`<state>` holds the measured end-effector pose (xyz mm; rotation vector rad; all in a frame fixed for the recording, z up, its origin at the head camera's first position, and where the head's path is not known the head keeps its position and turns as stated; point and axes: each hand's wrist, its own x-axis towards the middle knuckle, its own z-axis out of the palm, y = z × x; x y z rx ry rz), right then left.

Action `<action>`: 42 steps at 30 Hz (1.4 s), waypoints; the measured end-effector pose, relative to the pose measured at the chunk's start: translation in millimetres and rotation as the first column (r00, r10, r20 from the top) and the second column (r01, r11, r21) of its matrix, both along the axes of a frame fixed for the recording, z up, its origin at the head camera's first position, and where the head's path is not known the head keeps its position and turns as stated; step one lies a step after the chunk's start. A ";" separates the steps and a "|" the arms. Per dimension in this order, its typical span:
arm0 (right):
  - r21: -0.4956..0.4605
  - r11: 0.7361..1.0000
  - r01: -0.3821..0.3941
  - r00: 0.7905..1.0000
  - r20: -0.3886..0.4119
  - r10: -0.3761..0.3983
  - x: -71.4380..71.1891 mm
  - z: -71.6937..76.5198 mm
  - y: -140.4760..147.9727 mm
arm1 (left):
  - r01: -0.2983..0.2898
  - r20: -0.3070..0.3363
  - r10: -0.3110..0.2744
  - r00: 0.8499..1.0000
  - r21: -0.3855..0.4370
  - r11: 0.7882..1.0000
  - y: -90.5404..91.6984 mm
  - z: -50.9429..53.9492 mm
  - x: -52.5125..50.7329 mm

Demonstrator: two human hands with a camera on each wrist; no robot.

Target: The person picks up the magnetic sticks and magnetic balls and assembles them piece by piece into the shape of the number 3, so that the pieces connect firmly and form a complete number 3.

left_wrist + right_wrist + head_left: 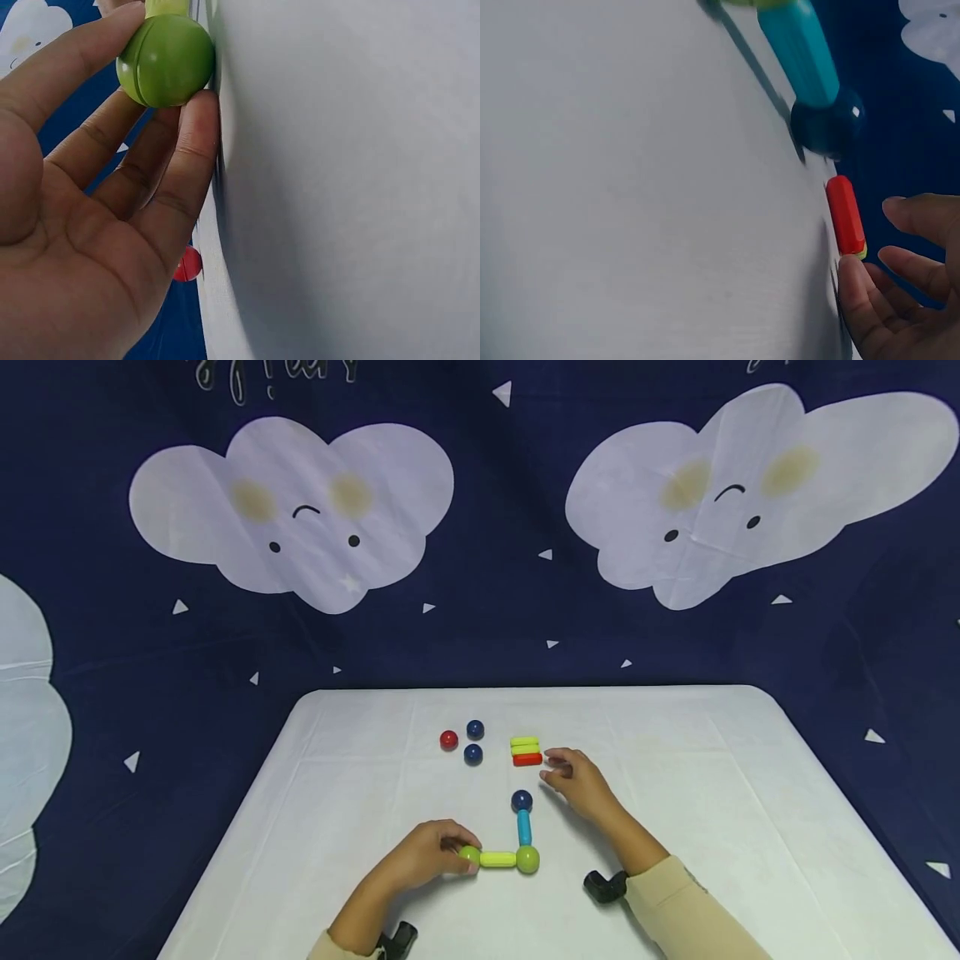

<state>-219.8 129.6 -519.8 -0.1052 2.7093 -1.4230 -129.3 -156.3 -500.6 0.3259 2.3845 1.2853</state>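
My left hand (426, 857) pinches a green ball (174, 61) between thumb and fingers, low over the table. That ball joins a yellow-green rod (498, 859), which runs to a second green ball (528, 860) at the corner. From the corner a light blue rod (524, 828) leads away to a dark blue ball (522, 801), making an L shape. My right hand (583, 785), holding nothing, is just right of a red rod (844, 216), thumb and fingers spread apart. Two yellow-green rods (525, 745) lie behind the red one.
On the left of the loose rods are a red ball (448, 740) and two dark blue balls (473, 754). Everything lies on a white table (360, 777). A dark blue cloth (502, 635) with clouds hangs behind its far edge.
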 end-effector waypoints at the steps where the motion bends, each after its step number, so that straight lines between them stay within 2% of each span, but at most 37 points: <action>1: 0.009 1.000 -0.003 1.000 -0.009 0.003 -2.5 -0.5 -0.2 | 0.001 0.003 -0.001 1.000 0.005 1.000 0.3 0.0 0.7; 7: 0.073 0.997 -0.004 0.998 -0.054 0.008 -13.8 -2.1 -2.8 | 0.002 0.020 -0.003 1.000 0.026 1.000 2.3 0.0 4.4; 14: 0.115 0.993 -0.019 0.998 -0.063 0.026 -22.6 -4.9 -7.6 | -0.010 0.032 0.009 0.999 0.031 0.999 1.6 1.3 7.5; 20: 0.116 0.993 -0.014 0.998 -0.060 0.021 -25.3 -5.9 -9.9 | -0.006 0.015 0.005 1.000 0.032 0.999 -0.6 -0.1 7.7; 29: 0.138 0.990 -0.009 0.996 -0.082 0.020 -25.8 -7.0 -12.1 | -0.028 0.024 0.027 0.999 0.038 0.999 -1.6 -2.2 7.5; 35: 0.123 0.992 -0.007 0.997 -0.075 0.016 -24.2 -5.1 -12.9 | -0.039 0.029 0.038 0.999 0.027 0.999 -2.8 -3.1 7.1; 42: 0.043 0.999 0.021 0.999 -0.030 -0.020 -21.1 -8.0 -9.9 | -0.041 0.041 0.040 0.998 0.034 0.999 -3.2 -4.0 6.5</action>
